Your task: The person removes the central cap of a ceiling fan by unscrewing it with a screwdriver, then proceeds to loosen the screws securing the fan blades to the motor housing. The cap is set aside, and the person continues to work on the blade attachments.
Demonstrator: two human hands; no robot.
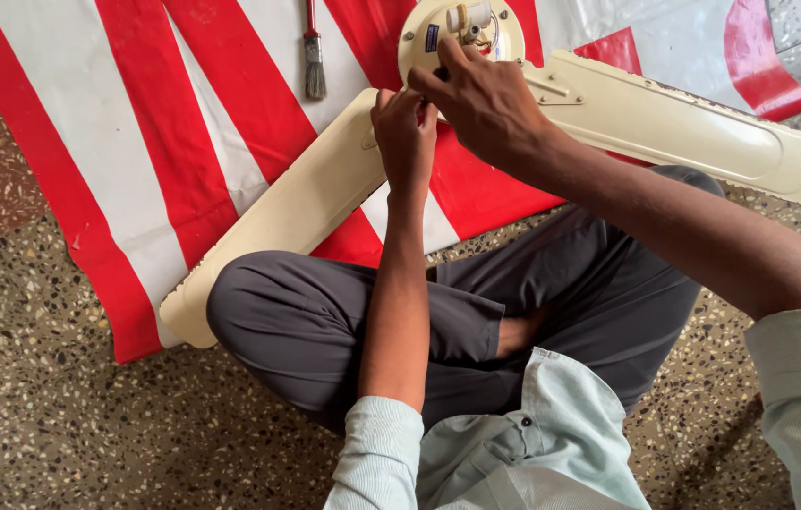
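Fingers of left hand & right hand pinching cream ceiling fan hub.

floor: speckled terrazzo, grey-brown with pale chips — a darker reddish patch at its far left | sheet: red-and-white striped, spread flat over the floor's upper part | light: soft, even daylight — only faint shadows on the floor

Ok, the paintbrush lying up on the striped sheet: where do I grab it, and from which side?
Probably by the red handle, from above. The paintbrush lies flat on the striped sheet with its bristles toward you and its handle running off the top of the view. It lies clear to the left of the fan hub, where both hands are busy.
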